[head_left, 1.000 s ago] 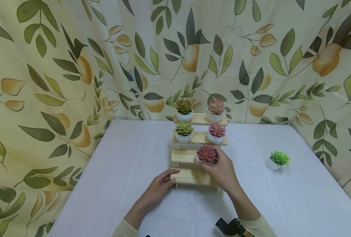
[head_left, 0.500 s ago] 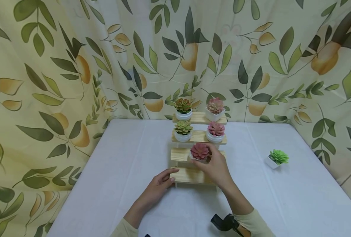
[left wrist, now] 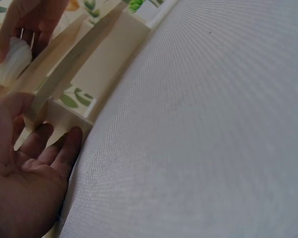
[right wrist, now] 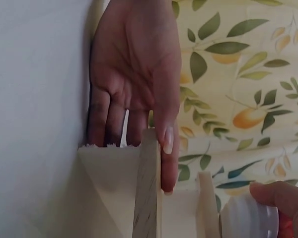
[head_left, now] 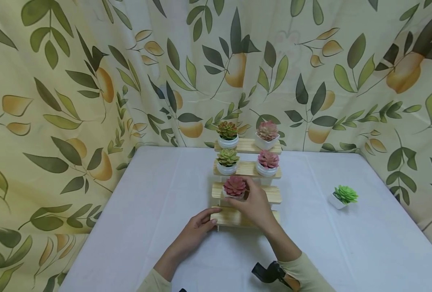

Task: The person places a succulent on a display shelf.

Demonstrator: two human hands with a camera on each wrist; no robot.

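Observation:
My right hand (head_left: 257,206) pinches the white ribbed pot of a dark red artificial succulent (head_left: 234,185) between thumb and fingers. The plant sits at the left part of the third board down on a stepped wooden plant stand (head_left: 250,219). Thumb and fingers of my left hand (head_left: 197,229) grip the left end of the stand's lowest board. In the left wrist view the ribbed pot (left wrist: 12,62) shows in the right hand's fingers, above the boards. The right wrist view catches the pot (right wrist: 249,216) against a board's edge, with the left hand (right wrist: 136,59) around the lowest board's end.
On the upper two boards stand a brown-green succulent (head_left: 227,132), a pale pink one (head_left: 267,132), a yellow-green one (head_left: 227,158) and a pink one (head_left: 268,160). A bright green succulent (head_left: 345,195) in a tilted white pot lies on the white tablecloth (head_left: 311,235) at right.
My right hand has moved the dark red succulent leftward along the third board, from its right-middle to its left part. The left hand has kept its grip on the stand.

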